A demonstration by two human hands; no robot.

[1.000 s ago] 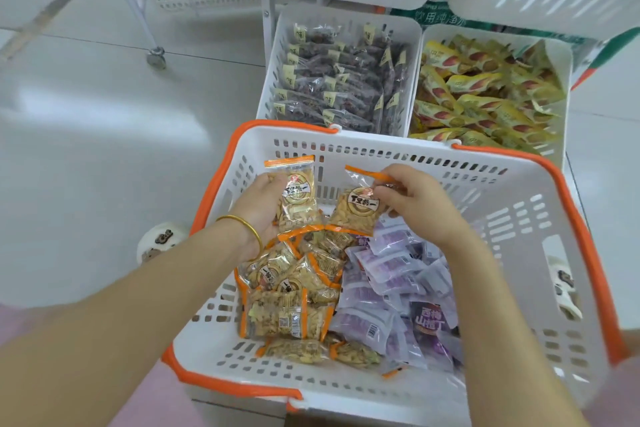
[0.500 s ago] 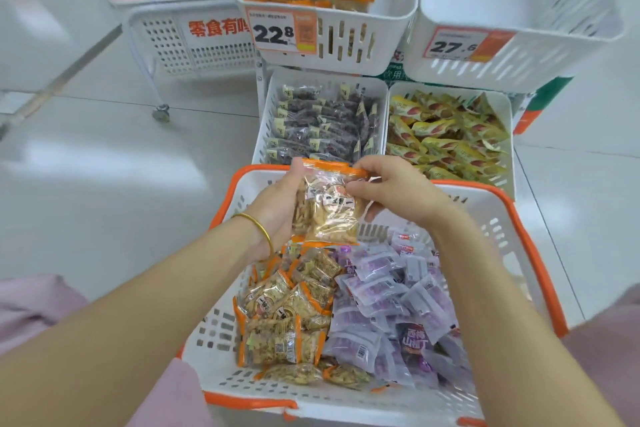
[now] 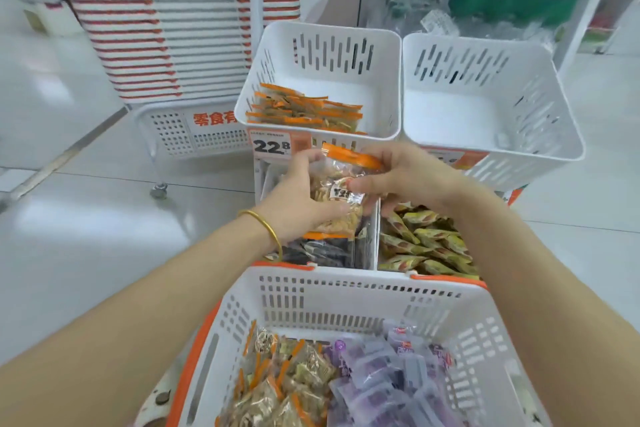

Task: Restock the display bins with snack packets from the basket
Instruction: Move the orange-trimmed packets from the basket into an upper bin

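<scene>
Two hands are gripping one clear orange-edged snack packet point(image 3: 341, 194): left hand point(image 3: 294, 199) wrapping its side, right hand point(image 3: 410, 177) pinching the top. White slotted display bin point(image 3: 332, 52) is sitting just beyond the fingers point(image 3: 372, 180), orange-rimmed white plastic basket point(image 3: 346, 302) below them.

A clear snack packet point(image 3: 337, 198) with orange ends is being held upright at frame centre, pinched between the left hand point(image 3: 294, 198) and right hand point(image 3: 405, 177), just below a white slotted display bin point(image 3: 322, 45) holding matching packets point(image 3: 304, 111). At the bottom, a white, orange-rimmed basket point(image 3: 346, 291) is holding orange-edged packets point(image 3: 277, 388) beside purple packets point(image 3: 391, 378).
</scene>
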